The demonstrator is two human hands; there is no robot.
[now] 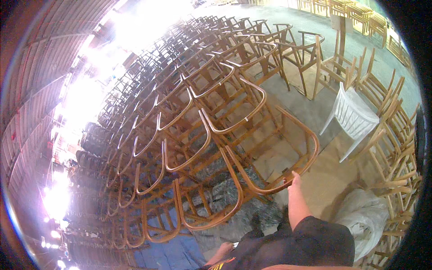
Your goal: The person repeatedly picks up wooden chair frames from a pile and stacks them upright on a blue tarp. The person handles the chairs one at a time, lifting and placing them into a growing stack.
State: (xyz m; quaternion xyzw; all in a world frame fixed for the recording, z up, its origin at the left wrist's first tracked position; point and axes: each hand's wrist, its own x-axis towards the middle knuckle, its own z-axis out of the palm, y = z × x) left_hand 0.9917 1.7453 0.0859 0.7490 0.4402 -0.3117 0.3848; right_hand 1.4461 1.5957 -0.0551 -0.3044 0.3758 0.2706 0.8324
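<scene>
My right hand (293, 178) is closed round the curved top rail of the nearest brown wooden chair frame (311, 158), my arm stretched out to it. The frame has a U-shaped rail, and its seat is open. Low in the view, close to my body, my left hand (223, 248) is partly hidden by my dark shirt. A small white thing (235, 245) shows at its fingers, too little of it to name. Beside the gripped frame stands another chair frame (240, 191) with the same bent rail.
Rows of similar chair frames (189, 121) fill the left and far floor. To the right are a white plastic chair (357, 118), stacked pale wooden frames (390, 148) and clear plastic wrapping (365, 216). Blue sheeting (164, 252) and cardboard (330, 191) cover parts of the floor.
</scene>
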